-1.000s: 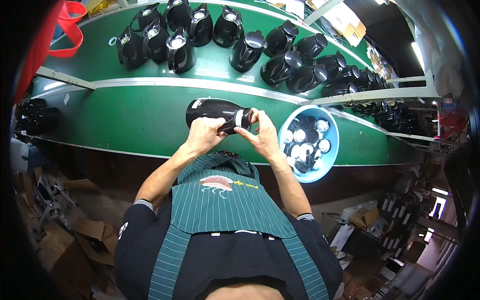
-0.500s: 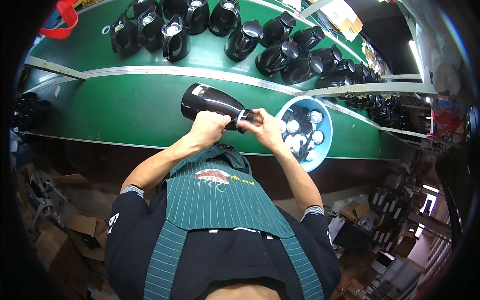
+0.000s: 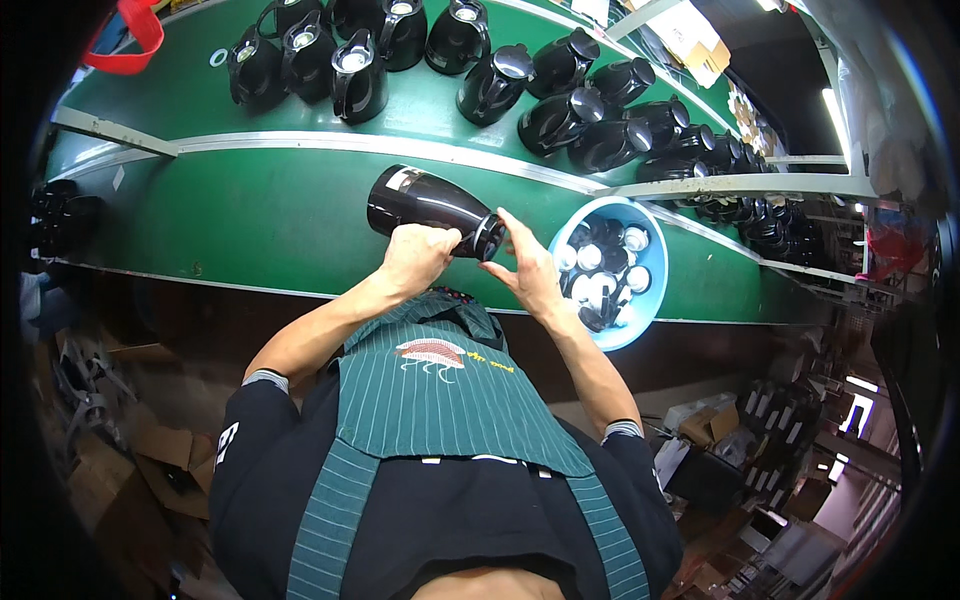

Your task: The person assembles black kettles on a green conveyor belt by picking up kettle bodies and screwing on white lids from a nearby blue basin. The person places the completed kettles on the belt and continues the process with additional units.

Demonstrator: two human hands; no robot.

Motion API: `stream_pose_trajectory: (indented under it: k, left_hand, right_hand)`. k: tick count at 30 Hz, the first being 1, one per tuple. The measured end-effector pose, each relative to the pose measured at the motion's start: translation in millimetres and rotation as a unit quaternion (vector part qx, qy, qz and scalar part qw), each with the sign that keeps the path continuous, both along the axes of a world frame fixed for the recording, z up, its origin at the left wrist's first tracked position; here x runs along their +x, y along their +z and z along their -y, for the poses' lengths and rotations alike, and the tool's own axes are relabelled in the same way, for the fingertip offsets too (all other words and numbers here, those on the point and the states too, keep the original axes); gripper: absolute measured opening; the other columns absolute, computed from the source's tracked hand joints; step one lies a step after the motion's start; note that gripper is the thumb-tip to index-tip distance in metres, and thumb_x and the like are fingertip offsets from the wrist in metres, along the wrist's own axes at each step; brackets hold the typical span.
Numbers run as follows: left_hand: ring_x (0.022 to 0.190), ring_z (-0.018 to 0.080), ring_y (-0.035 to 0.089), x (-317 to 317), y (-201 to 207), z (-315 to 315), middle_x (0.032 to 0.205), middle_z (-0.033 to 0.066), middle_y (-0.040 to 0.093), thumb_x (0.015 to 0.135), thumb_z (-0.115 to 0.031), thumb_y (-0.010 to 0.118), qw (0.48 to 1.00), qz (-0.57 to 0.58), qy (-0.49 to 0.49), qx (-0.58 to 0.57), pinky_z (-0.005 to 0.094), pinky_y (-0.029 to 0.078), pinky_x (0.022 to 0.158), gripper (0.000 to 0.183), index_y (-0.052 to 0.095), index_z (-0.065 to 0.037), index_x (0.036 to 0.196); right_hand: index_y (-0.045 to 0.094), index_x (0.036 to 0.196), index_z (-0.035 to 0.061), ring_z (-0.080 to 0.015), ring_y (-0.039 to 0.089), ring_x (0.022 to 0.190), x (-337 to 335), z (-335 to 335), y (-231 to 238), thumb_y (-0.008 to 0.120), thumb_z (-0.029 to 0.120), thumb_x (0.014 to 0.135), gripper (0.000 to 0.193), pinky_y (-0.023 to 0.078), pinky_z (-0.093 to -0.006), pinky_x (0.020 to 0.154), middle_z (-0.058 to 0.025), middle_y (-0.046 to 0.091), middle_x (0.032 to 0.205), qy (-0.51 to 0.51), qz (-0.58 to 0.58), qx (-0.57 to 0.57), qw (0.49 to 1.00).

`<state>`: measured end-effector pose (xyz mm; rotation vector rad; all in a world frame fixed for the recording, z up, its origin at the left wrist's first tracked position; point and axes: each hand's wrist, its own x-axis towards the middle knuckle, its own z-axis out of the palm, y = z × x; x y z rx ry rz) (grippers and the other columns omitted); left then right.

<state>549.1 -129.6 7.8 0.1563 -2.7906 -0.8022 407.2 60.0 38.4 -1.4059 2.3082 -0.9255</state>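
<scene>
The underside of the left hand's point(image 3: 418, 262) grip was hidden: the fingers were curled closed about the narrower part of a black jug point(image 3: 425, 200), knuckles upward, most of the fingertips out of sight. The right hand point(image 3: 530, 272) stood at the jug's mouth end with thumb and fingers parted, the mouth between them; its fingertips seemed to meet the rim, though contact was hard to confirm from above. The inside of the mouth, turned toward that hand, could not be made out. The jug lay tilted on its side over the green bench point(image 3: 260, 220), its broad base toward the upper left and a pale label point(image 3: 404, 179) near that end.

Just beyond the right hand, a round light-blue basin point(image 3: 655, 262) sat at the bench's front edge. It held a jumble of black and white round-topped parts point(image 3: 589, 257), overlapping so that the lower ones were covered.

On the raised shelf point(image 3: 190, 100) behind, dark jugs point(image 3: 358, 85) stood in a crowded group, the rearmost cut off by the upper edge; those toward the right ran together into the distance. A red loop point(image 3: 122, 63) was cropped at upper left. At lower left, the inside of an opened cardboard box point(image 3: 160, 447) was lost in shadow.
</scene>
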Motion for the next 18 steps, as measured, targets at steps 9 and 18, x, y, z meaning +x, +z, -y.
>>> stream_pose_trajectory:
  k: [9,18]
  left_hand:
    - [0.068,0.0316,0.069,-5,-9,-2,0.068,0.0100,0.063,0.074,-0.012,0.077,0.999,0.008,0.004,0.034,0.0446,0.053,0.061,0.023,0.055,-0.009,0.079]
    - [0.067,0.0225,0.064,-7,-17,-15,0.070,0.0045,0.061,0.081,-0.012,0.065,0.995,-0.032,-0.041,-0.088,0.0371,0.047,0.066,0.010,0.056,-0.013,0.079]
  right_hand:
    - [0.055,0.143,-0.0048,-0.0433,0.072,0.098,-2,-2,-5,0.063,0.048,0.100,0.069,0.058,-0.0437,0.091,-0.0252,0.072,0.107,-0.077,-0.020,0.079,0.994]
    - [0.052,0.144,-0.0064,-0.0193,0.071,0.098,26,0,-40,0.080,0.027,0.094,0.066,0.062,-0.0329,0.087,-0.0138,0.071,0.115,-0.287,0.508,-0.082,0.808]
